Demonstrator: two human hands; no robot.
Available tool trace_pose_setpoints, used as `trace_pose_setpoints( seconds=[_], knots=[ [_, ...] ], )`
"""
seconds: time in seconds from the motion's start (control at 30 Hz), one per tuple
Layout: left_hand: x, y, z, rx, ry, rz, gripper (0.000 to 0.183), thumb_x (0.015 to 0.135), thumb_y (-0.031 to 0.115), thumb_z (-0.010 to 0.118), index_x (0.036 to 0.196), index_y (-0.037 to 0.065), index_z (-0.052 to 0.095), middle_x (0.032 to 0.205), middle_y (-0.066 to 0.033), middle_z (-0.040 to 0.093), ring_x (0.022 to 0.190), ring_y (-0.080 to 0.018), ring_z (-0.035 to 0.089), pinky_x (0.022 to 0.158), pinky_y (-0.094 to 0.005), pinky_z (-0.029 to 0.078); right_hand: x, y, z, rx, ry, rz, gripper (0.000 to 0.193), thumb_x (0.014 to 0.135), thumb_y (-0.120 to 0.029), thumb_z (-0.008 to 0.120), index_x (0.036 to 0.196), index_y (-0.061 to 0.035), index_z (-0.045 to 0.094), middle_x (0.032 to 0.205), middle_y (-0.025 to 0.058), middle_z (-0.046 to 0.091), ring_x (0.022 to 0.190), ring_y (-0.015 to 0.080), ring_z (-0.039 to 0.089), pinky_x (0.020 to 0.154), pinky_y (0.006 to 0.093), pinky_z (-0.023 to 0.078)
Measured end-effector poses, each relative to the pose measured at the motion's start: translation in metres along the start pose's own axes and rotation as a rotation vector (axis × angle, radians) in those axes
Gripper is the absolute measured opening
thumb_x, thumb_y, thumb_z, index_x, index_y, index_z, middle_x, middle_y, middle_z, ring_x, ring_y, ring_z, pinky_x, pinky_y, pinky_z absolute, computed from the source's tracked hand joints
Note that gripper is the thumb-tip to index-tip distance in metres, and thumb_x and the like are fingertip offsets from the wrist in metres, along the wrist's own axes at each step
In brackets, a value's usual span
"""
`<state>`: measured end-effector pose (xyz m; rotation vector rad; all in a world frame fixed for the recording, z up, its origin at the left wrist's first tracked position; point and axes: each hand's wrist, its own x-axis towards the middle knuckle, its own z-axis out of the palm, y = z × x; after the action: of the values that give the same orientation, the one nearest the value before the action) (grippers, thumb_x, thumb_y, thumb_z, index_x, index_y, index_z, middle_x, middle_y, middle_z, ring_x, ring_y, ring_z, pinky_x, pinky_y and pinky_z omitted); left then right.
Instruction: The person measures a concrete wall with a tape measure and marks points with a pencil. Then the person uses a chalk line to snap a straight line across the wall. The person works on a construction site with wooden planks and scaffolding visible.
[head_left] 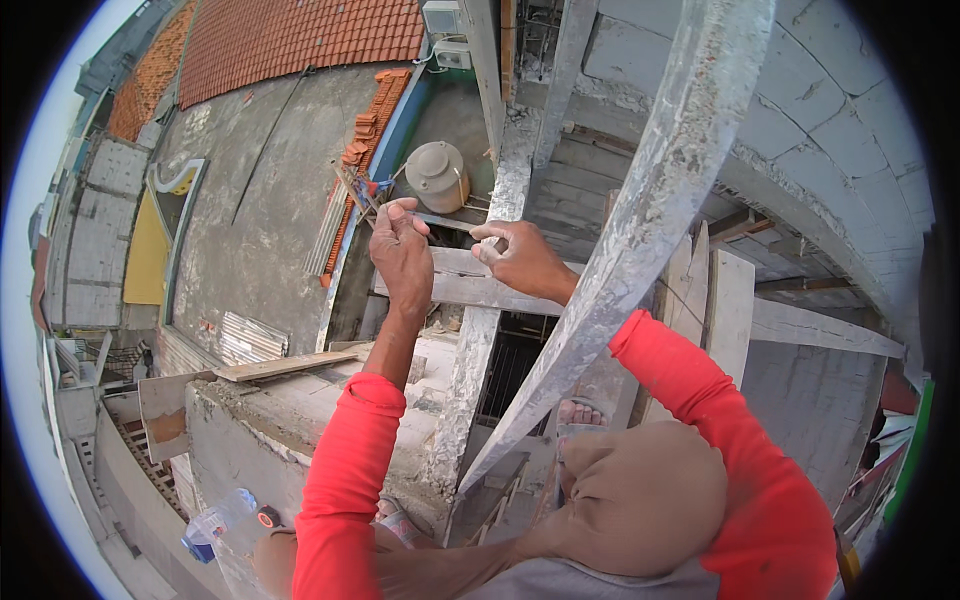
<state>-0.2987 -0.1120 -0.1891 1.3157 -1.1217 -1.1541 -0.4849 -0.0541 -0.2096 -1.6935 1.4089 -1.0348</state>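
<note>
A: Got L hand [402,265]?
B: Yep. Raised, w/ fingers curled in narrow, thumb up close. Can't tell re anything pinched there; too small to make out.
A: And R hand [530,265]?
B: Just right of L fingers, not touching 'em, pointing back toward 'em. Bent narrow too, w/ thumb near index, greyish at the tips. Can't confirm a hold there either.
A: Nearest to fingertips?
B: Log board [465,288]: pale, wooden, running crosswise just below R fingertips, partly hidden by R hand. Can't tell re contact.
A: And beam [650,220]?
B: Long, whitish, rough. Slanting from upper R to lower L, to the right of R fingers, passing in front of R forearm.
A: Above fingers?
B: Put tank [437,175], grey, lidded, beyond and approx. between both sets of fingertips. Add roof [300,40], orange-tiled, farther up & left of L fingers.
A: Below 'em?
B: Log post [460,390], pale, under board, below and between both sets. Tag plank [285,365], down-left of L fingers. Add bottle [225,515], clear w/ blue, well apart, low left of same. Note foot [580,412] too, sandalled, below R fingers, a bit right.
</note>
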Motion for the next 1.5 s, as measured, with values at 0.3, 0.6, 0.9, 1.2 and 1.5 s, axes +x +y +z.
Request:
trace_pose_setpoints(
  seconds=[0.3,0.6,0.9,1.2,1.5],
  knots=[
    [-0.086,-0.072,-0.021,0.594,-0.441,0.274,0.022,0.112,0.009,0.05,0.123,0.008,0.069,0.072,-0.0078,0.064,0.064,-0.0188,0.062,0.064,-0.0379,0.051,-0.026,-0.022,-0.03,0.358,0.032,-0.044,0.042,0.092,-0.01,0.068,0.131,0.0058,0.067,0.106,0.0187,0.074,0.077,0.0176,0.069,0.074,0.0369,0.055],
    [-0.054,-0.086,0.01,0.685,-0.633,0.137,0.035,0.115,0.03,0.051,0.123,0.004,0.073,0.07,-0.0132,0.067,0.062,-0.0228,0.066,0.063,-0.0417,0.052,-0.026,0.029,-0.039,0.555,0.14,0.32,0.032,0.102,-0.021,0.061,0.096,0.0077,0.073,0.08,0.0084,0.071,0.071,0.0162,0.068,0.069,0.0342,0.055],
    [-0.011,-0.096,0.064,0.602,-0.647,-0.044,0.031,0.115,0.026,0.054,0.128,0.0,0.066,0.083,-0.0031,0.066,0.073,-0.0085,0.061,0.067,-0.0261,0.054,0.058,0.087,-0.079,0.006,0.179,0.019,0.023,0.094,-0.016,0.067,0.099,0.0055,0.073,0.083,0.0221,0.072,0.071,0.0317,0.067,0.072,0.0427,0.054],
    [0.09,-0.079,0.143,0.379,-0.537,-0.233,0.029,0.112,0.019,0.054,0.118,-0.008,0.064,0.083,-0.012,0.074,0.061,-0.015,0.069,0.06,-0.0288,0.061,0.08,0.142,-0.153,-0.23,0.279,0.385,0.023,0.08,-0.021,0.069,0.096,-0.008,0.08,0.085,0.0189,0.077,0.086,0.0407,0.075,0.081,0.047,0.059],
    [0.15,-0.058,0.212,0.537,-0.565,-0.074,0.032,0.106,0.016,0.058,0.117,-0.012,0.069,0.095,-0.0187,0.079,0.079,-0.0211,0.079,0.067,-0.0287,0.063,0.124,0.184,-0.206,-0.908,-0.086,-0.001,0.056,0.083,-0.021,0.071,0.136,-0.0035,0.065,0.142,0.0274,0.064,0.123,0.0449,0.067,0.099,0.0517,0.057]
  ],
)
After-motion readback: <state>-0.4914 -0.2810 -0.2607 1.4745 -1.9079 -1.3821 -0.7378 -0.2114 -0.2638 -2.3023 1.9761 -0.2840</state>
